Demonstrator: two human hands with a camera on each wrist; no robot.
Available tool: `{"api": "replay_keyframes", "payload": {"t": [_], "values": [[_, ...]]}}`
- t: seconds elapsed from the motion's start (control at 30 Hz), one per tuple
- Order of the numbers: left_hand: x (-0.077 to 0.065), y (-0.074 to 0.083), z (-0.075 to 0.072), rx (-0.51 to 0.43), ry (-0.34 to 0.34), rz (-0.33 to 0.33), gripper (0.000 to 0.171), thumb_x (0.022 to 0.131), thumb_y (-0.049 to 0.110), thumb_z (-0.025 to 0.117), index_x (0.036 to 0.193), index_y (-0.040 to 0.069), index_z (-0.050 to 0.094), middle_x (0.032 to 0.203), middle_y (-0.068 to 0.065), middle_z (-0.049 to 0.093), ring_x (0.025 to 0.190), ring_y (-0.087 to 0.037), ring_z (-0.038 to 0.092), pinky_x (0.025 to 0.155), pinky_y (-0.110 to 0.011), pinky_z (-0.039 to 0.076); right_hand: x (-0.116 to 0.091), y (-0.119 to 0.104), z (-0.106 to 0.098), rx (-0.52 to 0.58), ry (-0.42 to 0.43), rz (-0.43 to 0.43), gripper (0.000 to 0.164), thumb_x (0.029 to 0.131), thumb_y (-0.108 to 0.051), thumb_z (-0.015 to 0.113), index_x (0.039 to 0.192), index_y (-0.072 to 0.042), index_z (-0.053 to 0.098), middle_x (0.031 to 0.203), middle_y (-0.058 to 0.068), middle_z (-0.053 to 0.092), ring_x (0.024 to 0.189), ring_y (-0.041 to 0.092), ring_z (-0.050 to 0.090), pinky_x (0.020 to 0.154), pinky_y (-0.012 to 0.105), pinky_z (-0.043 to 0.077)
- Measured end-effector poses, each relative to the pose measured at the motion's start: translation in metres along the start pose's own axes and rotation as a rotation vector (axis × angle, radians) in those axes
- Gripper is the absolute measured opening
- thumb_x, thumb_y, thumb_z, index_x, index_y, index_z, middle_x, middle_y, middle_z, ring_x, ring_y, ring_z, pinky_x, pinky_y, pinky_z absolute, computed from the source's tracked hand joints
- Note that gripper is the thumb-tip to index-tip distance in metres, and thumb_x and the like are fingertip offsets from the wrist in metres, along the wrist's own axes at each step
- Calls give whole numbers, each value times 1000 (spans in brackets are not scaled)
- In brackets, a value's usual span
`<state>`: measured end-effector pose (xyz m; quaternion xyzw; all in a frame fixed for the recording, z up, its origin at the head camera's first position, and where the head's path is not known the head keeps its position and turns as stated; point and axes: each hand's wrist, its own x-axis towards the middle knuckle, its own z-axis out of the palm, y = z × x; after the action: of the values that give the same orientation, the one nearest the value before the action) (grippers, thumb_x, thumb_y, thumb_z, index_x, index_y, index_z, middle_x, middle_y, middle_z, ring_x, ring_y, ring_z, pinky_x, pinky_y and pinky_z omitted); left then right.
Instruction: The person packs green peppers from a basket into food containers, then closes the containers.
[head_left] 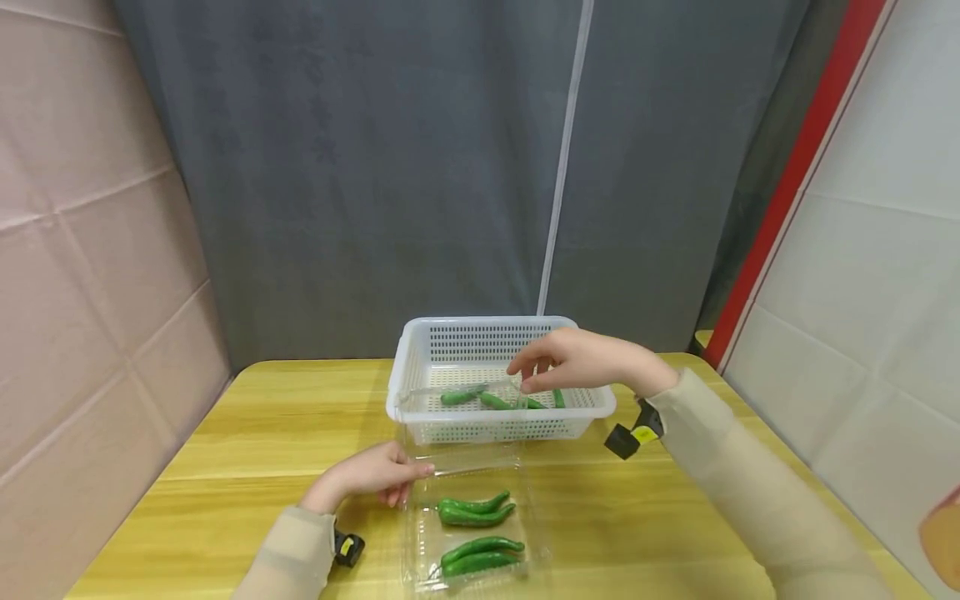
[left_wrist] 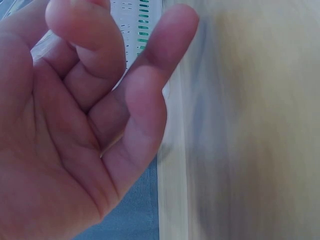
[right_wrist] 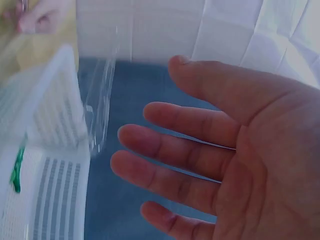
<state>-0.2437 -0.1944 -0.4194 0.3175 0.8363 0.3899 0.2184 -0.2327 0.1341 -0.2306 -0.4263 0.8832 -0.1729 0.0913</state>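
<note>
Nearest to the person, on the yellow wood-grain table [head_left: 277, 450], lies a clear, rectangular plastic container [head_left: 423, 542], and in it are four long, glossy green peppers [head_left: 480, 546], placed in two pairs, one pair behind the other. The left hand [head_left: 382, 469] is at the left edge of this container, near its far end; its grip is closed lightly on the edge, with one digit reaching over it and the others bent below. The transparent lid [head_left: 480, 457] of the container is raised and overlaps the front of the basket in the head view. Farther, the right hand [head_left: 573, 361] hangs above the right part of the white perforated plastic basket [head_left: 416, 354]; its grip is loosely open, the thumb apart from the slightly bent fingers, and has hold of nothing. Inside the basket, more green peppers [head_left: 558, 398] lie on the bottom, some seen through the lid. Behind the table hangs a dark grey fabric curtain [head_left: 360, 183].
</note>
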Motion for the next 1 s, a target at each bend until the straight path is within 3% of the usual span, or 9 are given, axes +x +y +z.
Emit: {"api": "replay_keyframes", "payload": {"t": [0.2,0.4,0.73,1.0], "values": [[2,0,2,-10,2,-1,54,100,40,52,60,7,64,48,0,56,41,-10,45,43,-23,40,5,25,-8,-12,35,113,33,95,-27,64,124,-12,65,103,-7,67,93,10,62,83,34,51],[4,1,3,-2,11,-3,53,100,40,53,59,8,64,48,-1,57,41,-12,46,43,-23,40,15,49,-9,-9,56,171,36,95,-26,64,126,-9,63,103,-3,66,95,16,63,83,38,51],[6,4,4,0,29,-17,54,99,39,53,58,7,64,46,1,56,41,-11,46,42,-24,40,49,80,-8,-12,3,300,34,95,-24,64,124,-8,64,97,1,67,81,13,61,75,34,50],[7,8,7,-27,33,-7,54,98,38,56,59,2,63,48,-1,56,42,-11,47,43,-25,41,63,108,0,40,-20,440,31,95,-23,63,121,-6,65,110,7,65,88,28,66,81,43,52]]}}
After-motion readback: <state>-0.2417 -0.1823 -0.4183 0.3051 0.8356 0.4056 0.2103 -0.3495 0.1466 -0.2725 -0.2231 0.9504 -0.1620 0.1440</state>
